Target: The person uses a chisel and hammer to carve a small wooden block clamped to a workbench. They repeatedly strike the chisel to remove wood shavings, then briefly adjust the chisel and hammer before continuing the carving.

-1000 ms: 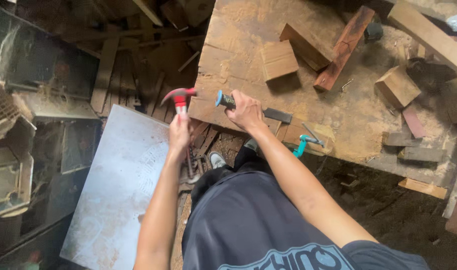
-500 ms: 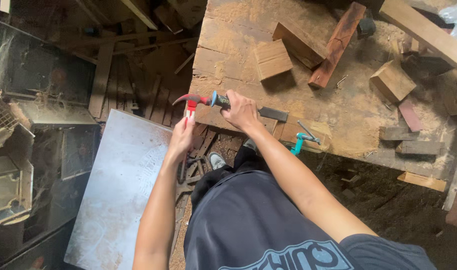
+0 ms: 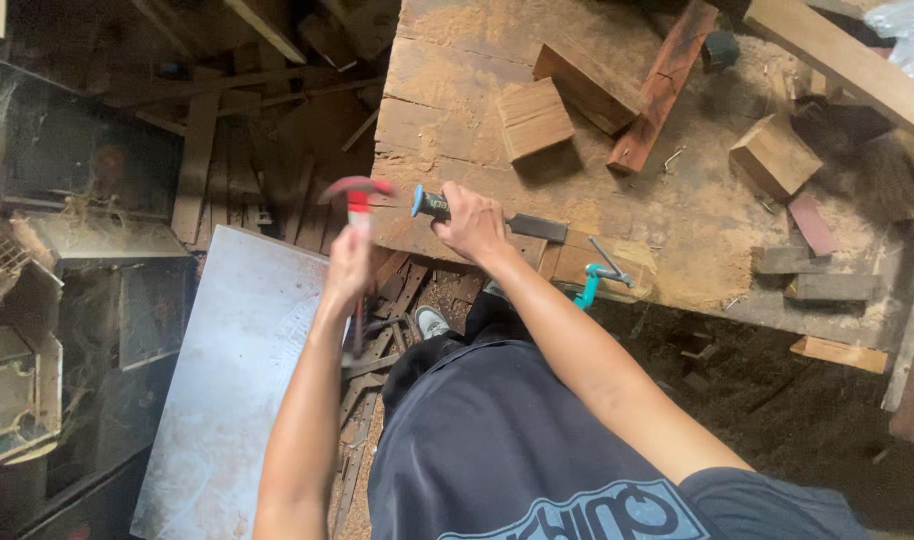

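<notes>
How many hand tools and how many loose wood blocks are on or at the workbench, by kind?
Hammer, in the left hand: 1
Chisel, in the right hand: 1
Clamp, teal, at the bench edge: 1
Pale wood blocks, square, long and right: 3
Reddish plank: 1
Total: 7

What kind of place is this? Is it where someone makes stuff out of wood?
Most likely a woodworking shop. A sawdust-covered workbench holds cut wood blocks, and the person grips a chisel and a red hammer.
</notes>
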